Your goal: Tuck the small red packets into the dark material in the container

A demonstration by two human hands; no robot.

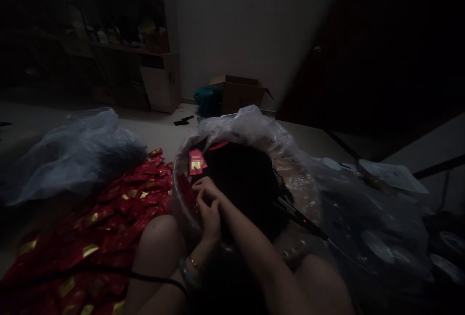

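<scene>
The room is dim. My left hand [209, 218] and my right hand [204, 190] meet at the rim of a large clear plastic bag [250, 128] that holds a dark mass [243, 184]. Both hands have their fingers curled together in a pinch, pressed close to each other; what they grip is too small and dark to name. A red packet with a gold label [196, 161] sits just above the hands at the bag's rim. A bracelet is on my left wrist. A thin dark tool with a red light [301, 218] lies across the bag to the right.
A heap of red and gold packets [98, 223] covers the floor at left. Another clear bag [72, 153] lies behind it. An open cardboard box [240, 92] stands by the far wall, shelves [119, 44] at back left. Plastic and papers [385, 174] spread at right.
</scene>
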